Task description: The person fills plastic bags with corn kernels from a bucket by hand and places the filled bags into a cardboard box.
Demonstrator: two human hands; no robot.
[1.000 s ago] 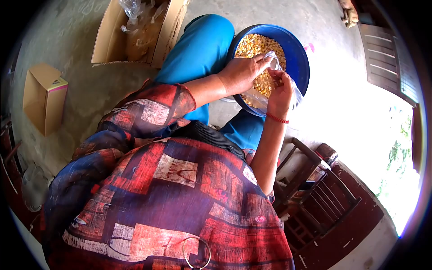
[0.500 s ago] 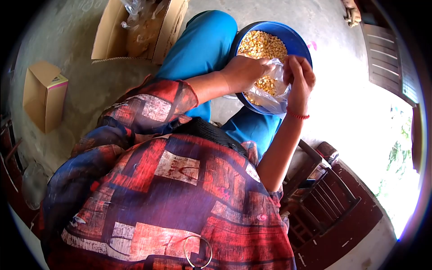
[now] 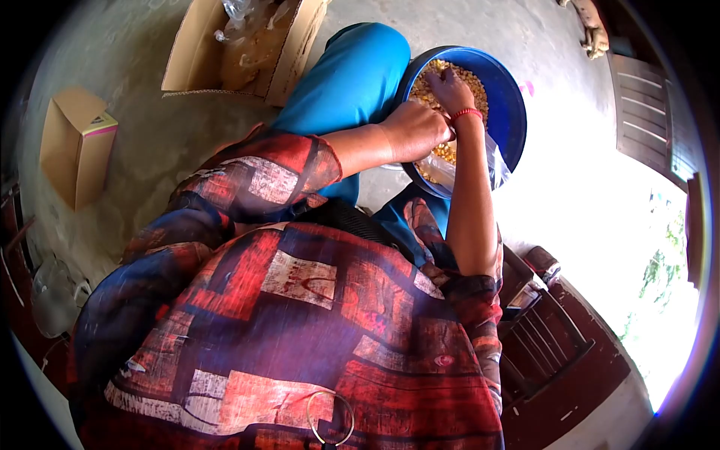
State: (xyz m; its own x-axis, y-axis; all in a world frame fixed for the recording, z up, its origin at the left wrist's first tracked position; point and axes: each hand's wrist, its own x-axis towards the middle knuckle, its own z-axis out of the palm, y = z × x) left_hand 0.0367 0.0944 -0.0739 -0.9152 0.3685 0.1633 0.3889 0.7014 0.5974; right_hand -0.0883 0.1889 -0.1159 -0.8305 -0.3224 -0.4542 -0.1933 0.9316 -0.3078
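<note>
Corn kernels (image 3: 480, 81) lie in a blue tub (image 3: 508, 97) that rests by my legs. My left hand (image 3: 418, 131) is closed at the near side of the tub, gripping the edge of a clear plastic bag (image 3: 496, 166). The bag hangs inside the tub, partly hidden behind my right forearm. Over the kernels, my right hand (image 3: 453, 93) reaches past the left one, with a red bracelet (image 3: 466, 113) at its wrist. Its fingers point down into the corn and look apart; their tips are partly hidden.
An open cardboard box (image 3: 196, 52) with plastic bags (image 3: 238, 16) inside stands at the upper left. A smaller open carton (image 3: 90, 150) is farther left. Dark wooden furniture (image 3: 544, 337) is at the lower right. An animal's paws (image 3: 594, 37) show at the top right.
My right hand has moved from the bag's opening up and left into the corn, crossing over the bag. My left hand stays on the bag, slightly lower in view.
</note>
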